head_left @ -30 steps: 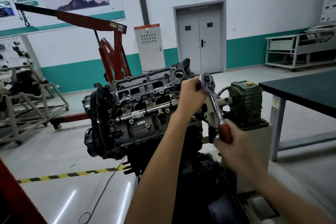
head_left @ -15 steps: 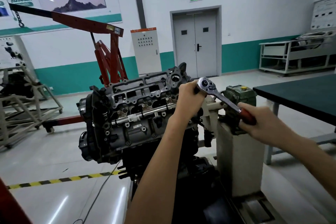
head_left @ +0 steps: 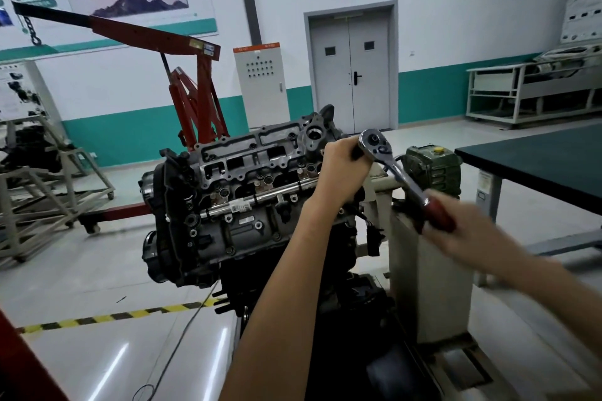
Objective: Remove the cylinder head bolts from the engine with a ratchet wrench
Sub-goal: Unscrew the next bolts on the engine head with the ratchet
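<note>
The left hand [head_left: 342, 169] sits at the 3 o'clock end of the engine [head_left: 247, 192], fingers clenched just under the head of the ratchet wrench [head_left: 394, 169]. This likely keeps it square on a bolt, which the hand hides. The right hand [head_left: 462, 231], blurred, grasps the red handle at 4 o'clock from the head, far out for leverage.

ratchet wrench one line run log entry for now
left hand: holds ratchet wrench head | right hand: grips red handle, blurred | where: engine right end

Head view, forward-down, close over engine [head_left: 247, 192]
</note>
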The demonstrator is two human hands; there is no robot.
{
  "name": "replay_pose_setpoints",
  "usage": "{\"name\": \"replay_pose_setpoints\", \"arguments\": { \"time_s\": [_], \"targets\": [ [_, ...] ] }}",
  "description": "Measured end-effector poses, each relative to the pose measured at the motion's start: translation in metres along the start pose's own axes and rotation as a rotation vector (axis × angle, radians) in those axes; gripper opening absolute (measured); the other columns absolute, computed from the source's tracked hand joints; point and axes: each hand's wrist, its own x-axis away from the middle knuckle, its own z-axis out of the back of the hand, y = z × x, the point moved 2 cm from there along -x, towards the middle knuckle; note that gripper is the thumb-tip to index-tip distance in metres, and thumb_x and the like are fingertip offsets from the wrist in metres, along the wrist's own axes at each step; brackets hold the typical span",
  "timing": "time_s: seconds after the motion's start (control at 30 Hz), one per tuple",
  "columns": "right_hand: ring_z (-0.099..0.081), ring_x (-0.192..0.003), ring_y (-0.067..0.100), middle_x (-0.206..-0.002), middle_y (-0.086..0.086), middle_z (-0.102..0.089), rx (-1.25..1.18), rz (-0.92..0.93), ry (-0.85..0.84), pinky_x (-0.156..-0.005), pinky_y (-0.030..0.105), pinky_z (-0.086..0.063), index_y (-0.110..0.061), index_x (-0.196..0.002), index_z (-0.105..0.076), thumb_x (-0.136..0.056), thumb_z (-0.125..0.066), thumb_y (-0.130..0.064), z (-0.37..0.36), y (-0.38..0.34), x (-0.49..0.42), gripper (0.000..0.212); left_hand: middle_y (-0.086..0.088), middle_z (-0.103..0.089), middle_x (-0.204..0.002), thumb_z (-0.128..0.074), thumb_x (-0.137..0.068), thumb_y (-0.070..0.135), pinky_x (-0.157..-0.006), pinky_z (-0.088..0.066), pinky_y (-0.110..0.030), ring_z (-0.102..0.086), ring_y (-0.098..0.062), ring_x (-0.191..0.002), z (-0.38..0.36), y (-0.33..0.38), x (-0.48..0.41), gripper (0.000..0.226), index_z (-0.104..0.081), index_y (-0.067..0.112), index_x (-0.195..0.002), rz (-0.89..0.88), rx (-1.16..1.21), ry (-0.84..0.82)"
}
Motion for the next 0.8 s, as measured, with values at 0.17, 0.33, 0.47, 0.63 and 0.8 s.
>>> {"name": "replay_pose_setpoints", "arguments": {
  "time_s": [0.17, 0.33, 0.47, 0.63, 0.8],
  "targets": [
    [-0.055, -0.057, -0.008, -0.061, -0.014, -0.045, 0.07, 0.047, 0.105, -0.052, 0.001, -0.037, -0.016, -0.097, -0.056, -0.074, -0.068, 0.005, 0.002, -0.003, -0.008, 0.033, 0.005, -0.039, -0.05, -0.054, -0.08, -0.006, -0.046, -0.024, -0.017, -0.026, -0.004, -0.048, 0.006, -0.001, 0.005, 0.041, -0.041, 0.02, -0.051, 0.027, 0.056, 0.051],
    [-0.047, -0.041, 0.007, -0.052, -0.003, -0.048, -0.511, -0.235, 0.317, -0.042, 0.02, -0.043, -0.026, -0.075, -0.048, -0.075, -0.062, -0.002, -0.097, -0.059, 0.016, 0.028, 0.001, -0.042, -0.054, -0.061, -0.082, -0.006, -0.051, -0.028, -0.022, -0.031, -0.01, -0.056, 0.006, -0.004, 0.005, 0.027, -0.052, 0.002, -0.059, 0.036, 0.061, 0.071],
    [-0.043, -0.038, 0.004, -0.052, -0.004, -0.045, -0.554, -0.193, 0.281, -0.039, 0.019, -0.039, -0.022, -0.079, -0.049, -0.076, -0.059, 0.002, -0.099, -0.065, 0.012, 0.026, -0.006, -0.042, -0.056, -0.061, -0.084, -0.005, -0.055, -0.028, -0.027, -0.032, -0.012, -0.059, 0.006, -0.006, 0.006, 0.027, -0.05, -0.007, -0.059, 0.039, 0.076, 0.047],
    [-0.054, -0.051, -0.002, -0.06, -0.007, -0.051, 0.002, 0.006, -0.011, -0.048, 0.006, -0.039, -0.022, -0.094, -0.052, -0.077, -0.065, 0.004, -0.003, -0.008, 0.001, 0.033, 0.006, -0.04, -0.049, -0.058, -0.081, -0.004, -0.046, -0.026, -0.018, -0.028, -0.002, -0.047, 0.008, 0.001, -0.001, 0.042, -0.044, 0.02, -0.049, 0.051, 0.005, -0.059],
    [-0.046, -0.043, 0.002, -0.058, -0.013, -0.045, 0.096, 0.042, 0.118, -0.047, 0.001, -0.034, -0.02, -0.09, -0.054, -0.074, -0.068, 0.006, 0.006, -0.001, -0.007, 0.033, 0.002, -0.043, -0.052, -0.055, -0.081, -0.006, -0.047, -0.025, -0.018, -0.027, -0.005, -0.049, 0.004, 0.002, 0.002, 0.037, -0.047, 0.015, -0.052, 0.028, 0.005, -0.029]
  ]
}}
